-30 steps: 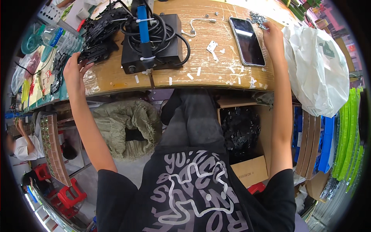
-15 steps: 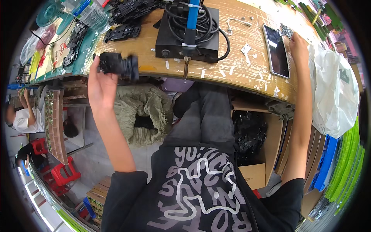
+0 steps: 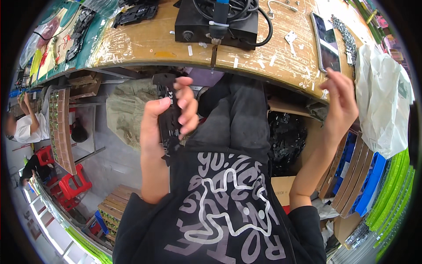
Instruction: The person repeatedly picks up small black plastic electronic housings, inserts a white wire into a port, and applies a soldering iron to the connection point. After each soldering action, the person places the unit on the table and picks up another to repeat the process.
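Note:
My left hand (image 3: pixel 184 110) is wrapped round a long black plastic part (image 3: pixel 169 116), held upright in front of my lap, just off the table's near edge. The thumb lies across its face and the fingers grip its right side. My right hand (image 3: pixel 342 103) is raised by the table's right front edge, near the lower end of a phone (image 3: pixel 326 42). Its fingertips are pinched together; whatever is between them is too small to make out. Beyond the phone lies a strip of small metal screws (image 3: pixel 346 39).
An electric screwdriver (image 3: pixel 218 27) hangs bit-down before a black box (image 3: pixel 187 33) with coiled cable. More black parts (image 3: pixel 136 15) lie at the back left. A white plastic bag (image 3: pixel 380 97) hangs at the right. Under the table, a carton (image 3: pixel 288 145) holds black pieces.
My left hand has come right and toward my body with the black part, turning it upright. My right hand has drawn back from the screws toward the table's front edge. The view has shifted slightly.

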The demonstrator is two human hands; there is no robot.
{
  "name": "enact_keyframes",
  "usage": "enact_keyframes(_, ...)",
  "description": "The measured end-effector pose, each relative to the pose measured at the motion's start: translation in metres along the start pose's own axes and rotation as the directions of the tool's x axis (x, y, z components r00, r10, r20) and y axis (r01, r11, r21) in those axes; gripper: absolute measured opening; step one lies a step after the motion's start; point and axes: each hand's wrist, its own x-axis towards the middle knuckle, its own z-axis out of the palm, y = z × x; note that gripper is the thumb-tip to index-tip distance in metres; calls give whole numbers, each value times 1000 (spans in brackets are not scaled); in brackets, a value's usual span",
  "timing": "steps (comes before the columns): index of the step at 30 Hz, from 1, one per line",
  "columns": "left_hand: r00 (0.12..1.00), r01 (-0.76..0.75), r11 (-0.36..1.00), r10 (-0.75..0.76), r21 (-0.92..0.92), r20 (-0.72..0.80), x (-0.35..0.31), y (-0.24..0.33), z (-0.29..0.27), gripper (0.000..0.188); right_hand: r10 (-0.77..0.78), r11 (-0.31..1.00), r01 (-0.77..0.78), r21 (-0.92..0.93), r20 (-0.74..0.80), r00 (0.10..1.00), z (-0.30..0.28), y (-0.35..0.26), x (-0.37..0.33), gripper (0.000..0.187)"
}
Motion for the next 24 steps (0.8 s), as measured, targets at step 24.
enact_keyframes(24,946,113,363,-324,925,11,-12,-52,38,15,150,808,-413,420,532,834,35,-23,-64,14)
